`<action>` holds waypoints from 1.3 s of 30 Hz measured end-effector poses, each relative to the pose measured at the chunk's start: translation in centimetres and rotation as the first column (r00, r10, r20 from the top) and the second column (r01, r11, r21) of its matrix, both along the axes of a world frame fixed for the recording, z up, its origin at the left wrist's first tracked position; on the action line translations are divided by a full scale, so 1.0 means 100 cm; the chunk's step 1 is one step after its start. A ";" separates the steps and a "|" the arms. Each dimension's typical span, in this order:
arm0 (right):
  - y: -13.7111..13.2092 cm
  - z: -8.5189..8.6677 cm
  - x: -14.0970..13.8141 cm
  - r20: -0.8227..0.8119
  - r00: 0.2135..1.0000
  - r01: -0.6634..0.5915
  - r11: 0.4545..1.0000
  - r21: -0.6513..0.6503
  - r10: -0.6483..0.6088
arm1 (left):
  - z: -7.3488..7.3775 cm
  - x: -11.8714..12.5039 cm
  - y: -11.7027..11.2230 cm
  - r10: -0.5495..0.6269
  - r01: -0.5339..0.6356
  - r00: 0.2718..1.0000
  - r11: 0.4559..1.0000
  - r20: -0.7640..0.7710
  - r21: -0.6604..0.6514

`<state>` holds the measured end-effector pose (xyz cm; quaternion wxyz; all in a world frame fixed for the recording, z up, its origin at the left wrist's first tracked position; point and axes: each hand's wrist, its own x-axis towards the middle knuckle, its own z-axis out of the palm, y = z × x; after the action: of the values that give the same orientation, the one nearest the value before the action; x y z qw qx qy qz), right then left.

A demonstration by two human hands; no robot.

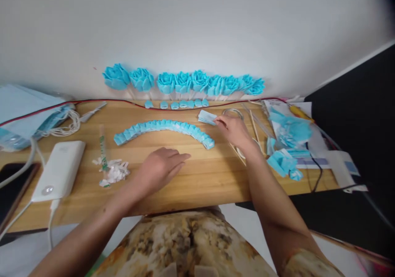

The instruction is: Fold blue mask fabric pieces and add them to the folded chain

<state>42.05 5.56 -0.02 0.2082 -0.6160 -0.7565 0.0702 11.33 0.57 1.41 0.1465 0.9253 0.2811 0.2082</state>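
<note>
My left hand (163, 166) rests low over the wooden table (197, 182), fingers stretched out towards the right, holding nothing. At the back right, my right hand (233, 131) pinches the right end of a small stack of pale blue fabric strips (206, 117); the fingertips partly hide that end. Between and beyond the hands curves an arched row of folded blue petals (166, 125). Behind it, several small blue rolled pieces (183, 104) lie in a line. Several blue fabric roses (183, 82) on pale stems lean against the wall.
A white power bank (60, 170) with cables and a dark phone (15, 186) lie at the left. White scraps (115, 172) are heaped by a clear tube (103, 145). Blue sheets (27, 108) fill the back left. Blue scraps (284, 162) and wires crowd the right.
</note>
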 end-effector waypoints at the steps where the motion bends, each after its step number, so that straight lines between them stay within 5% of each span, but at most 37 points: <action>1: -0.005 0.001 0.001 0.003 1.000 0.002 1.000 -0.007 -0.002 | -0.005 0.012 -0.003 -0.032 0.031 0.997 0.999 -0.071 -0.005; 10: -0.043 0.010 0.007 -0.024 0.991 -0.134 0.990 -0.041 0.134 | -0.031 0.065 0.017 0.073 -0.085 0.908 0.996 -0.413 -0.011; 20: -0.044 -0.013 -0.006 -0.101 0.981 -0.174 0.980 -0.099 0.164 | -0.046 0.073 0.015 0.123 -0.116 0.924 0.992 -0.363 0.041; 39: -0.044 -0.026 -0.001 -0.162 0.976 -0.157 0.986 -0.055 0.146 | -0.043 0.081 0.014 0.118 -0.109 0.927 0.993 -0.355 0.044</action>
<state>41.92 1.20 -2.64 0.2405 -0.5556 -0.7798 0.1596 19.41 2.02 -2.85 0.0698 0.9316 0.3536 0.0481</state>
